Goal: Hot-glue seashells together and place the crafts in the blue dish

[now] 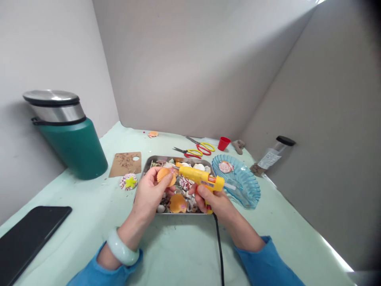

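Note:
My left hand point(149, 192) pinches an orange scallop shell point(165, 175) above a metal tray point(145, 167) filled with several mixed shells. My right hand point(212, 200) is wrapped round the grip of a yellow glue gun point(201, 177). The gun's nozzle points left and touches the held shell. Its black cord point(219, 246) runs toward me over the pale green table cover. Another orange shell point(177, 203) lies in the tray near its front edge.
A blue shell-shaped glass dish point(241, 184) holding one patterned shell stands right of the tray. Behind lie two scissors point(198, 150), a red cup point(223, 143) and a brown card point(125, 163). A green flask point(70, 137) stands left, a black tablet point(28, 236) front left, a clear tube point(275, 153) right.

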A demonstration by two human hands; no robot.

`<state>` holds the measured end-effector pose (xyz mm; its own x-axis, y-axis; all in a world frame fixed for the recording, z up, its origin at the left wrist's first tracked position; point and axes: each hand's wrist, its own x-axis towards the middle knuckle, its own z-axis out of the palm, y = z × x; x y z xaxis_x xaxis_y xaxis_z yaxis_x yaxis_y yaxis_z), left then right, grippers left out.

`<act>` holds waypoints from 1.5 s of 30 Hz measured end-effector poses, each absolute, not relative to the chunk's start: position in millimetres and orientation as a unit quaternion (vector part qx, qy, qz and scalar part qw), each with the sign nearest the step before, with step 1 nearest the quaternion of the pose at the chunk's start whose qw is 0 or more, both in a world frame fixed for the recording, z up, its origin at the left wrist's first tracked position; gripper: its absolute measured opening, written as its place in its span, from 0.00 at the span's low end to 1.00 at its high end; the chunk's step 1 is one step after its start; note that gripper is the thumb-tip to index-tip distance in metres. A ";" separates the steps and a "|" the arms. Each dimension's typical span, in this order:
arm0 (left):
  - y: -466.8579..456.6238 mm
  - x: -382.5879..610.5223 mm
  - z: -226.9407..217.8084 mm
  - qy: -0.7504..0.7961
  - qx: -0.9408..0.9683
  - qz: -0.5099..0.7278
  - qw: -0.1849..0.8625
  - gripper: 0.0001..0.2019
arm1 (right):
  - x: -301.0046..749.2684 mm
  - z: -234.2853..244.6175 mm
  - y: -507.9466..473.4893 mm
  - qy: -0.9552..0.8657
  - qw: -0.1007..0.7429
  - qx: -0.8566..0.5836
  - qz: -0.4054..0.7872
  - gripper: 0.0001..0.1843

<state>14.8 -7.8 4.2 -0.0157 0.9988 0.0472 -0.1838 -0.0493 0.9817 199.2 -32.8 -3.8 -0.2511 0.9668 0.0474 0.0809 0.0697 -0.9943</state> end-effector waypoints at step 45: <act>-6.5 10.8 1.9 0.402 0.444 0.587 0.544 0.13 | 201.2 26.6 -28.9 -0.734 0.381 -0.546 0.133 0.13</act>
<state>10.8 -6.5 1.9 -0.0128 0.9964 0.0841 -0.2817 -0.0843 0.9558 201.2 -28.9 26.6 -0.1124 0.9034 0.4138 0.6999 0.3676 -0.6123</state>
